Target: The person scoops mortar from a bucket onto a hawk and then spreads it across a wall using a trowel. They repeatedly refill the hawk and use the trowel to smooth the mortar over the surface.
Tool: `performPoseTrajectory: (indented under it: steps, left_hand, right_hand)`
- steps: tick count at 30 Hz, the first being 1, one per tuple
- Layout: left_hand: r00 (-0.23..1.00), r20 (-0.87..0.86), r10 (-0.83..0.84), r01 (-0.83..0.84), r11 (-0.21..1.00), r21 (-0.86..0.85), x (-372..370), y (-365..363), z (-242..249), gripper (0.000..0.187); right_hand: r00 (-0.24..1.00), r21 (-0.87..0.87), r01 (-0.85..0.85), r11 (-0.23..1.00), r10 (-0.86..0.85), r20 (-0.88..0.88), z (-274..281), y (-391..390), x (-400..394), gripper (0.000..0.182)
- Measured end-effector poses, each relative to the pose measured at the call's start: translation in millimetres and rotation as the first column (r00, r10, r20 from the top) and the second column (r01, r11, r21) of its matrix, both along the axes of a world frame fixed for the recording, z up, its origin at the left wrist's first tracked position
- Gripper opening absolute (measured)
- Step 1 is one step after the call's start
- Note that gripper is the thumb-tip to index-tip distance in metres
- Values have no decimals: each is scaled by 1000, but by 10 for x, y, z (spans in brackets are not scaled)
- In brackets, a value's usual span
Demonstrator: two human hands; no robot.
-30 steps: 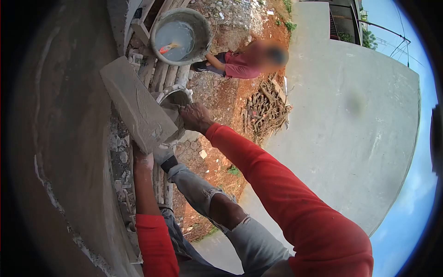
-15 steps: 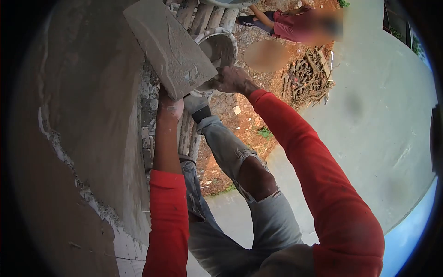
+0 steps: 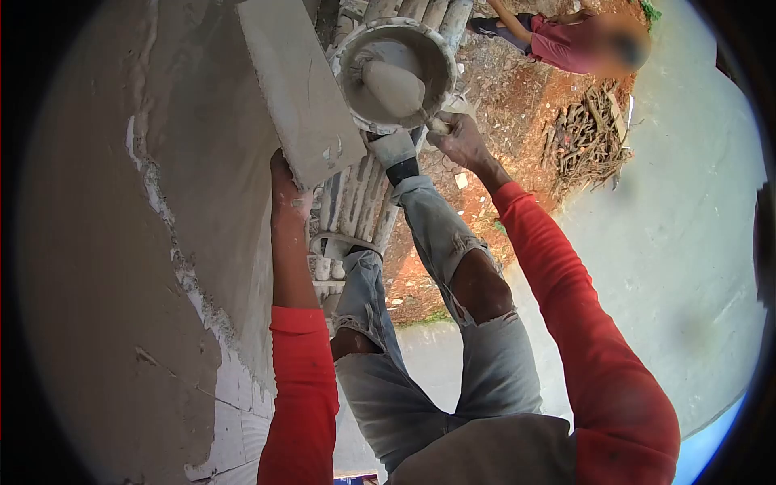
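Note:
My left hand (image 3: 289, 182) is under the near end of a long flat board (image 3: 303, 89) thinly coated with grey mortar; its fingers are mostly hidden behind the board. My right hand (image 3: 462, 141) is wrapped round the handle of a trowel (image 3: 394, 89). The trowel's blade, smeared with mortar, is over the inside of a round bucket (image 3: 447, 61) that holds wet grey mortar. This bucket stands just right of the board, on wooden poles.
A plastered wall (image 3: 210, 121) with a rough, uneven edge fills the left side. Wooden poles (image 3: 356, 194) form the platform under my feet. Below at the upper right are a person (image 3: 558, 44) and a pile of sticks (image 3: 590, 141) on reddish ground.
My right hand has moved from the board's near end to the bucket, and the trowel blade now shows over the mortar. The whole bucket has come into view.

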State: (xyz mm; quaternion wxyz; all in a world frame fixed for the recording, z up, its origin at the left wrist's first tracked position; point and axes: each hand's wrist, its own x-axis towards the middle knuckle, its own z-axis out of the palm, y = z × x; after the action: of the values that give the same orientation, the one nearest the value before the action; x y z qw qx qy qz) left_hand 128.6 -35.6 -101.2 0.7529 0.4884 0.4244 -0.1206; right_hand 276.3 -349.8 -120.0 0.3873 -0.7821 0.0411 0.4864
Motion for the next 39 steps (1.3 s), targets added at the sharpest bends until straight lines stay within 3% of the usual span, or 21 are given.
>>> performPoseTrajectory:
  steps: [3, 6, 9, 11, 13, 15, 18, 21, 23, 25, 35, 37, 39]
  left_hand:
    - [968, -104, 230, -246, 950, -194, -255, -43, 309, 39]
    - [971, -101, 219, -239, 925, -294, -562, -152, 390, 39]
    - [980, -24, 197, -192, 907, -374, -611, -372, 457, 39]
    - [966, -72, 248, -251, 840, -481, -536, -536, 613, 40]
    - [945, -94, 315, -308, 747, -589, -516, -718, 686, 41]
    - [909, -96, 405, -354, 631, -690, -612, -940, 604, 41]
    - [906, -141, 399, -383, 631, -675, -825, -1272, 454, 38]
    - [908, -134, 397, -385, 665, -640, -940, -1358, 440, 36]
    - [921, -101, 376, -354, 701, -620, -1001, -1401, 431, 37]
    - [902, -133, 411, -385, 625, -679, -920, -1364, 558, 38]
    - [932, -23, 361, -236, 557, -796, -1049, -1296, 485, 46]
    - [919, -76, 387, -301, 562, -771, -1015, -1314, 508, 46]
    - [900, -125, 418, -352, 527, -774, -1075, -1405, 501, 52]
  right_hand:
    - [996, 34, 86, 996, -86, -4, 368, 77, -118, 26]
    - [992, 5, 126, 992, -126, -8, 861, 131, -303, 11]
    - [976, 22, 219, 976, -218, -25, 1609, 357, -478, 15]
    - [948, -31, 287, 957, -288, -132, 2085, 505, -588, 24]
    - [938, 15, 346, 938, -346, 0, 2379, 764, -822, 27]
    - [950, -43, 303, 952, -298, 87, 2480, 888, -991, 28]
    - [969, -135, 138, 981, -106, 222, 2544, 1032, -1122, 31]
    - [944, -225, 101, 969, -22, 330, 2609, 1095, -1247, 32]
    - [943, -197, 125, 972, -55, 328, 2588, 1067, -1321, 33]
    - [931, -199, 81, 977, -3, 365, 2625, 1050, -1287, 33]
    - [955, -183, 94, 979, -37, 295, 2722, 884, -1162, 35]
    - [929, -147, 134, 980, -72, 363, 2749, 901, -1203, 36]
    - [976, -217, 57, 975, -8, 218, 2865, 915, -1202, 36]
